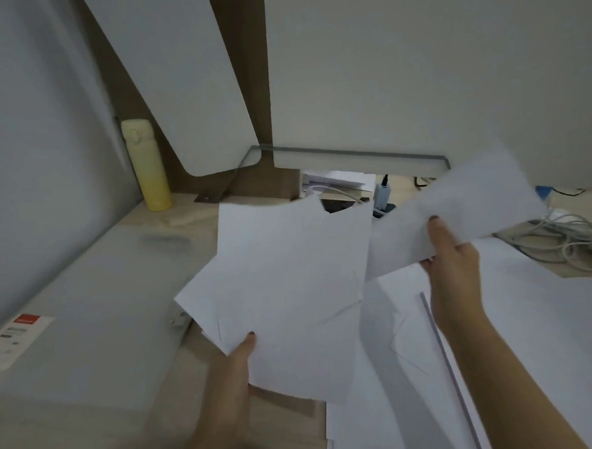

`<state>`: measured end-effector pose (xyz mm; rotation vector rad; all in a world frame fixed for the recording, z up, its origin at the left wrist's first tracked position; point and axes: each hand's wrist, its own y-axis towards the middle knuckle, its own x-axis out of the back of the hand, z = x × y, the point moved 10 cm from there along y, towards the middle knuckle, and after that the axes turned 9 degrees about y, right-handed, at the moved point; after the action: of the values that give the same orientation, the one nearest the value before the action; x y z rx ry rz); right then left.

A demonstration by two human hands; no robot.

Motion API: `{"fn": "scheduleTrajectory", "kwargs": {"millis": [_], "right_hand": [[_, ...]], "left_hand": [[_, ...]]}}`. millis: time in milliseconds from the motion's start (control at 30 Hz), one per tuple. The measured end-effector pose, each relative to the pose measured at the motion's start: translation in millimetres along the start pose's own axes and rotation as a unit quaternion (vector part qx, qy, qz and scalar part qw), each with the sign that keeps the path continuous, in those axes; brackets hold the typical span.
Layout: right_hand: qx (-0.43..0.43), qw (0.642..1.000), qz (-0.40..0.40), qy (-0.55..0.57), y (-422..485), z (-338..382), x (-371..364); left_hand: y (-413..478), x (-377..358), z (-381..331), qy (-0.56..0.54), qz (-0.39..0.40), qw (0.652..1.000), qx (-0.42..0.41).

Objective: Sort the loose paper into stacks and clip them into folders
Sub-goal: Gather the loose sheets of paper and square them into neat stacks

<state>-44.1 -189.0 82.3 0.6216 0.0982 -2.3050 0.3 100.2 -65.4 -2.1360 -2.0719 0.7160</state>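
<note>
My left hand [238,361] grips the lower edge of a loose bunch of white sheets [290,276], held up over the middle of the desk, thumb on top. My right hand [452,254] pinches a single white sheet [458,212] that is blurred and raised to the right of the bunch. More white paper [532,315] lies spread on the desk under my right arm, with a thin grey strip [445,347] across it. A translucent grey folder [87,321] with a red-and-white label lies flat at the left.
A pale yellow bottle [146,165] stands at the back left against the partition. White panels rise behind the desk. Tangled white cables [570,241] lie at the right edge, with a plug and more paper in the gap at the back.
</note>
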Motion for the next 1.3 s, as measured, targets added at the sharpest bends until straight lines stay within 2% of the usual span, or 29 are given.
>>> {"fn": "scheduleTrajectory", "kwargs": {"millis": [100, 200, 333, 400, 433, 500, 600, 700, 833, 967, 1167, 1300], "right_hand": [[0.049, 0.995, 0.043, -0.078, 0, 30, -7], [0.043, 0.992, 0.098, -0.063, -5, 49, -23], [-0.076, 0.989, 0.123, -0.011, -3, 30, -30], [-0.157, 0.98, 0.108, -0.051, 3, -9, -21], [-0.184, 0.975, 0.09, -0.087, 5, -28, -13], [-0.211, 0.961, 0.064, -0.164, 6, -60, 3], [-0.242, 0.942, 0.065, -0.225, 4, -99, 10], [-0.233, 0.931, 0.044, -0.278, 9, -114, 12], [-0.229, 0.908, 0.031, -0.35, 17, -128, 15], [-0.263, 0.909, 0.036, -0.32, 19, -133, 11], [-0.302, 0.891, 0.043, -0.337, 18, -143, 17], [-0.333, 0.884, 0.047, -0.324, 5, -155, 20]], "left_hand": [[1, 1, 27, -0.009, -0.003, 0.998, 0.056], [-2, -4, 40, -0.022, 0.022, 0.995, 0.096], [-10, -14, 31, -0.036, 0.103, 0.989, 0.096], [-5, -6, 16, -0.069, 0.121, 0.988, 0.063], [0, 3, 8, -0.077, 0.107, 0.99, 0.043], [13, 25, -10, -0.1, 0.056, 0.993, 0.011], [23, 30, -36, -0.115, 0.073, 0.991, -0.012], [26, 20, -43, -0.06, 0.107, 0.992, 0.03], [45, 20, -46, 0.124, 0.112, 0.985, 0.047], [63, 22, -43, 0.24, 0.128, 0.956, 0.11], [76, 2, -40, 0.293, 0.185, 0.93, 0.126], [76, 1, -26, 0.328, 0.193, 0.912, 0.152]]}}
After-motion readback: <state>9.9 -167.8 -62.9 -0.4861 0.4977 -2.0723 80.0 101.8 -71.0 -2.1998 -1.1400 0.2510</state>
